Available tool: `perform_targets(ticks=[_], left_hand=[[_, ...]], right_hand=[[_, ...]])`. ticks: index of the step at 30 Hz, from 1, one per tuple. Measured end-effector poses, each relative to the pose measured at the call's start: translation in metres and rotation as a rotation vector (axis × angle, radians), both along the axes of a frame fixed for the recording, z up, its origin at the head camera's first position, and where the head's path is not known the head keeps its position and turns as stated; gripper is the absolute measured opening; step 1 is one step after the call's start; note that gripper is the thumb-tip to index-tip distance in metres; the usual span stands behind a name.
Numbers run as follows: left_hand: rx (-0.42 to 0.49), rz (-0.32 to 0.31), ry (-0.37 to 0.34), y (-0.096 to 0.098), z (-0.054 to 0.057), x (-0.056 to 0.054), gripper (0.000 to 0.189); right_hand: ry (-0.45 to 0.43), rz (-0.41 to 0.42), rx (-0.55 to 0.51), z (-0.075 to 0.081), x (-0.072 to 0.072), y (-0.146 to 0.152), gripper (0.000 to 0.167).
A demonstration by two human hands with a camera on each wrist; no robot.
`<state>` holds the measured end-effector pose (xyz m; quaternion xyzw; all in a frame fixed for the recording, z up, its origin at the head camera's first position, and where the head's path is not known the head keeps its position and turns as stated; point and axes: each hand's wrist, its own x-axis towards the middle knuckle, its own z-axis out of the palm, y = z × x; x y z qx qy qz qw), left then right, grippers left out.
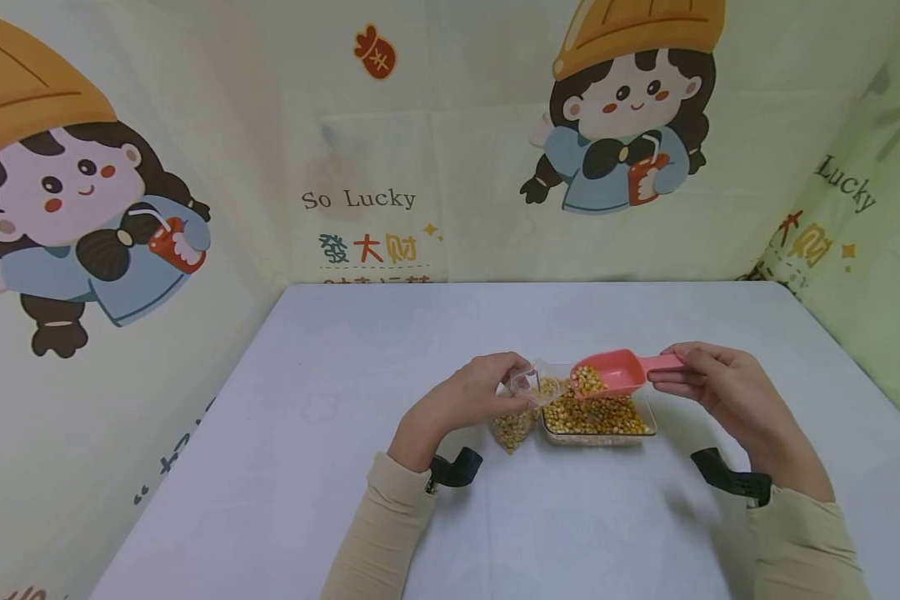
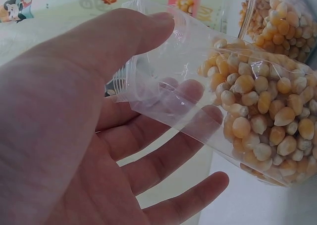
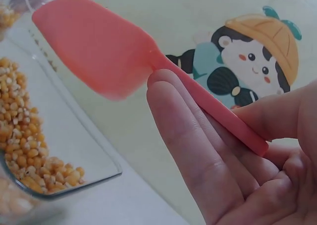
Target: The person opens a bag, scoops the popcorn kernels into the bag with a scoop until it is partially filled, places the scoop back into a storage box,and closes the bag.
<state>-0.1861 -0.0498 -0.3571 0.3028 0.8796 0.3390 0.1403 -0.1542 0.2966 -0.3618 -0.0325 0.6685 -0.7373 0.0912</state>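
My left hand [image 1: 468, 392] pinches the rim of a clear plastic bag [image 2: 168, 81] between thumb and fingers, and the bag's mouth stands open. Corn kernels [image 2: 267, 106] fill the lower part of the bag. In my right hand [image 1: 727, 396] is the handle of a pink scoop [image 1: 621, 372], held between thumb and fingers. Some kernels lie in the scoop, whose front edge is close to the bag's mouth. From the right wrist view only the scoop's underside shows. Beneath the scoop stands a clear rectangular container [image 1: 645, 417] with a layer of corn kernels [image 3: 20, 131].
A white table [image 1: 330, 358] carries the bag and container. Behind it hangs a printed cloth [image 1: 480, 167] with cartoon figures and lettering, which also runs along both sides. Black wrist mounts [image 1: 457, 468] sit at both sleeves.
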Motion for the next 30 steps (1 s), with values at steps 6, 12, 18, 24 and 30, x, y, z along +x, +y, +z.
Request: perform_targets(ticks=[6,12,18,24,30], left_hand=[[0.007,-0.006,0.005,0.000,0.000,0.000,0.046],[0.002,-0.016,0.012,0.001,0.001,0.000,0.048],[-0.017,0.004,-0.002,0.002,0.002,0.002,0.049],[-0.029,0.020,-0.012,0.003,0.004,0.004,0.050],[-0.041,0.026,-0.012,0.002,0.004,0.004,0.053]], right_hand=[[0.058,-0.004,-0.069,0.006,0.003,-0.003,0.021],[0.077,-0.015,-0.117,0.016,0.005,-0.009,0.022],[0.096,-0.038,-0.049,0.025,0.009,-0.024,0.025],[0.138,-0.020,-0.012,0.032,0.012,-0.034,0.031],[0.153,0.002,0.048,0.037,0.017,-0.040,0.037]])
